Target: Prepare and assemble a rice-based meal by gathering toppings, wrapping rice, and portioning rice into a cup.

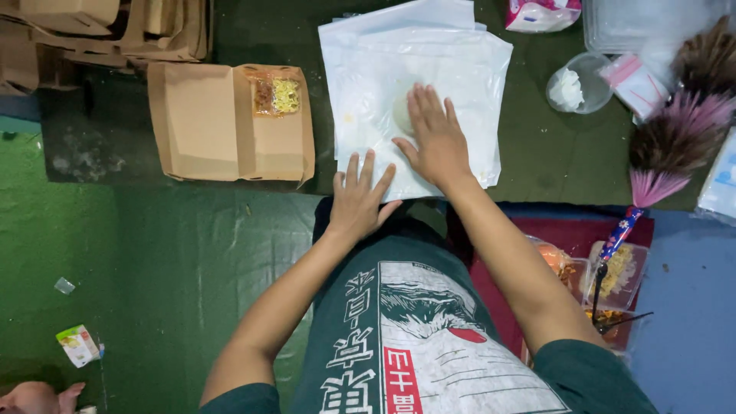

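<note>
A stack of white plastic sheets lies on the dark green floor mat in front of me. My right hand rests flat on the top sheet, fingers spread, beside a pale round lump under the plastic. At the near edge of the stack my left hand presses down flat, fingers apart. Neither hand grips anything.
An open brown cardboard box holding a small packet of condiments lies to the left, more boxes behind it. On the right are a feather duster, a clear cup, small bags and food containers.
</note>
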